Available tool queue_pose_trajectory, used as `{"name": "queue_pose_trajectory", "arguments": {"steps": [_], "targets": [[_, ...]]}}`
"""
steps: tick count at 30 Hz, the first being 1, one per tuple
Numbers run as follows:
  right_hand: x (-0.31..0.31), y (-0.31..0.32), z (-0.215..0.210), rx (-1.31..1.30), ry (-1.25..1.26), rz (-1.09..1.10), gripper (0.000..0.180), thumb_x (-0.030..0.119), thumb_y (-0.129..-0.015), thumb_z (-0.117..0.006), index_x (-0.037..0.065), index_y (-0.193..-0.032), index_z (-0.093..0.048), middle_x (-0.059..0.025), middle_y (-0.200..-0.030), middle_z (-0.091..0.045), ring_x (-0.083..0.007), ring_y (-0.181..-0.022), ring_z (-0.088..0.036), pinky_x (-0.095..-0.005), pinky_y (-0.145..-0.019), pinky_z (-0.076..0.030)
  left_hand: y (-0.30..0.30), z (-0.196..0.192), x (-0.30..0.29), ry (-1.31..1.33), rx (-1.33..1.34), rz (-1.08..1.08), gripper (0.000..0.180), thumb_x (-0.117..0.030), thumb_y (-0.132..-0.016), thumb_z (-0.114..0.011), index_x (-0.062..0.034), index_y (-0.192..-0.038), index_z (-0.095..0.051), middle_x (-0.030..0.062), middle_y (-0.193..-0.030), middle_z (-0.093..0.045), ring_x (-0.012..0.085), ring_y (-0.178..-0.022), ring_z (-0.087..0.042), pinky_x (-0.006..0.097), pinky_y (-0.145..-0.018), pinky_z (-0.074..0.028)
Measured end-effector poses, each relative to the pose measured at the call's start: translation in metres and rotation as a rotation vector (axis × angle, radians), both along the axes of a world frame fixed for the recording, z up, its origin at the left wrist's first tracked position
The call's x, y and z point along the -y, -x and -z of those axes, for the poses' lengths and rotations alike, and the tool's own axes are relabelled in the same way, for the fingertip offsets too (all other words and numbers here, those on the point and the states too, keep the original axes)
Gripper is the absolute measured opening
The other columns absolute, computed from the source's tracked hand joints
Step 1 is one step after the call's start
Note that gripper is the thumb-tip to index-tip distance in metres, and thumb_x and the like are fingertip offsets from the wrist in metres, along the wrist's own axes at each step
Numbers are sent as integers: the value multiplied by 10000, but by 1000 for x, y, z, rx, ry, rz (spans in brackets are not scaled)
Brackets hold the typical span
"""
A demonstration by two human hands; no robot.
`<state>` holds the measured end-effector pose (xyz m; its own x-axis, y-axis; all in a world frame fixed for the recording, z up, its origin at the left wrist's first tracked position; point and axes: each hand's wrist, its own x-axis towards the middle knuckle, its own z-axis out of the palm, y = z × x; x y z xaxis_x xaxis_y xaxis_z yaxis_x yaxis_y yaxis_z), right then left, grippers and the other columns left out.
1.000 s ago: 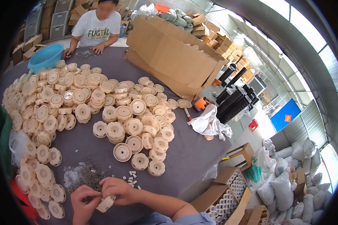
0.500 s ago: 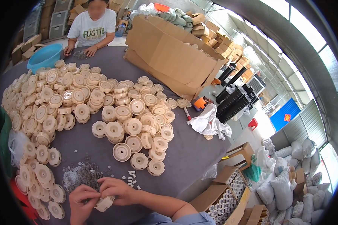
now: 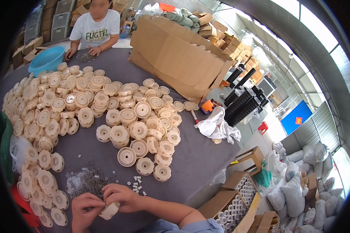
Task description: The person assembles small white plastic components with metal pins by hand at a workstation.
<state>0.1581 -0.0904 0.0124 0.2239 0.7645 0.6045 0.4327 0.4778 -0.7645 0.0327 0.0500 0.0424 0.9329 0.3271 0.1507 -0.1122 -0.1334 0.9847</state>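
Observation:
Low at the front edge of the table, my right hand (image 3: 122, 196) is closed round a cream, notched round plastic wheel (image 3: 109, 211), which it holds tilted. My left hand (image 3: 85, 209) is pinched against the wheel's left edge, its thumb and fingers pressed together; whatever is between them is too small or hidden to make out. Just beyond my hands lies a heap of small clear and grey pieces (image 3: 83, 182). Several little white plastic parts (image 3: 137, 184) are scattered to the right of that heap.
A large pile of similar cream wheels (image 3: 81, 99) covers the table's left and middle. Across the table a person (image 3: 95, 29) handles small grey pieces near a blue basin (image 3: 46, 60). A big cardboard box (image 3: 179, 54) stands at the far right; boxed white cylinders (image 3: 229, 211) sit below right.
My hands stay on the wheel with barely any movement. The person opposite has shifted their hands slightly over the small pieces.

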Motion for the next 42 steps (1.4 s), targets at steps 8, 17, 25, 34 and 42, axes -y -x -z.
{"name": "queue_pose_trajectory", "arguments": {"steps": [8, 17, 25, 34, 42], "targets": [[-1, -1, -1, 31, -31, 16, 220, -5, -664, -636, 55, -855, -544, -77, -863, -526, -272, -846, -530, -428, -874, -397, -2, 2, -3, -15, 34, 13, 173, 91, -605, -646, -16, -739, -672, 88, -718, -616, 137, -650, -591, 218, -579, -460], [1, -1, -1, 91, -39, 71, 276, 16, -603, -672, 68, -839, -537, -68, -858, -523, -269, -859, -522, -421, -878, -393, -2, 3, -6, 158, -10, 108, 199, 103, -602, -615, 8, -769, -670, 108, -772, -612, 141, -686, -590, 227, -605, -464], [0, -1, -5, 124, -62, 79, 234, -4, -645, -653, 47, -850, -551, -75, -840, -513, -271, -825, -528, -442, -878, -394, -3, 7, -8, 170, -9, 115, 190, 86, -600, -612, 14, -767, -668, 109, -779, -610, 147, -700, -586, 232, -626, -461], [0, 0, -5, 125, -39, 73, 234, 8, -645, -659, 51, -846, -547, -68, -832, -510, -270, -828, -525, -450, -880, -390, -4, 4, -7, 167, -28, 90, 170, 81, -589, -621, 10, -738, -660, 94, -728, -606, 143, -693, -580, 233, -630, -451], [0, 0, -6, 142, -70, 77, 213, 5, -662, -648, 45, -848, -551, -70, -830, -518, -256, -811, -537, -458, -892, -395, -6, 8, -6, 204, -45, 93, 170, 85, -572, -615, 13, -722, -651, 93, -739, -604, 141, -692, -568, 235, -631, -439]]}}
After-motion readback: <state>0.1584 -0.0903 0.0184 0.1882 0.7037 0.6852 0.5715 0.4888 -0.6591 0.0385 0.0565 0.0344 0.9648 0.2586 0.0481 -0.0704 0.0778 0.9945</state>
